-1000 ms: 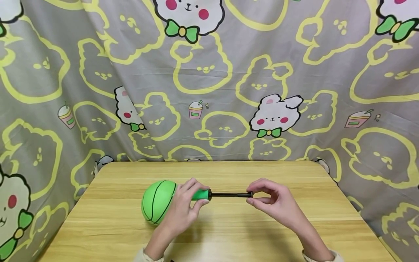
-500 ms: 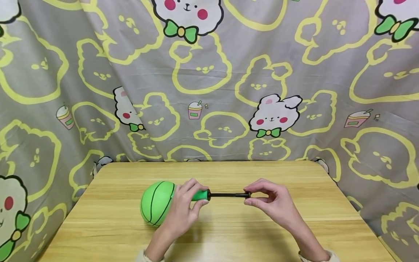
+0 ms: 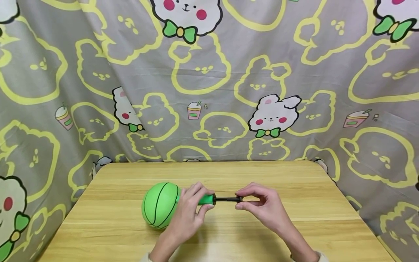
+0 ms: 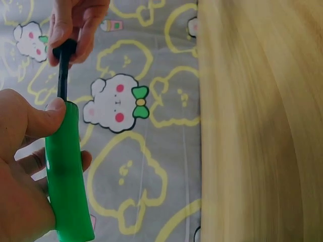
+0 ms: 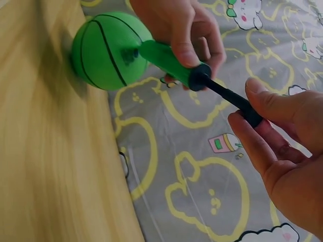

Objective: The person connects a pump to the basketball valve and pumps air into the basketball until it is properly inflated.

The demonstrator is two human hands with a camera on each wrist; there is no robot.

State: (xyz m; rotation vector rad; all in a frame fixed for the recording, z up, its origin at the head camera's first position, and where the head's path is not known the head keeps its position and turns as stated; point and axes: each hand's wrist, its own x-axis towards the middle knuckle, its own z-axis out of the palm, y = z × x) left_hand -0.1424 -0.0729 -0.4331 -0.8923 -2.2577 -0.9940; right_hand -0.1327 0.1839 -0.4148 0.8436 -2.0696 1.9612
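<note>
A green ball with black lines (image 3: 159, 205), like a small basketball, is at the left in the head view. My left hand (image 3: 188, 209) grips the green barrel of a hand pump (image 4: 68, 171), its thumb near the black collar. In the right wrist view the pump's far end meets the ball (image 5: 108, 50) at a dark spot. My right hand (image 3: 266, 207) pinches the black knob (image 5: 251, 117) at the end of the pump's rod between thumb and fingers. Part of the black rod (image 3: 225, 199) shows between the two hands.
A wooden table (image 3: 108, 233) lies under the hands and ball. Behind it and along both sides hangs a grey curtain (image 3: 226, 91) printed with yellow outlines and white rabbits.
My right hand has moved left with the knob, and the rod showing between the hands has become shorter. The left hand and ball have shifted slightly right and toward the table's near side.
</note>
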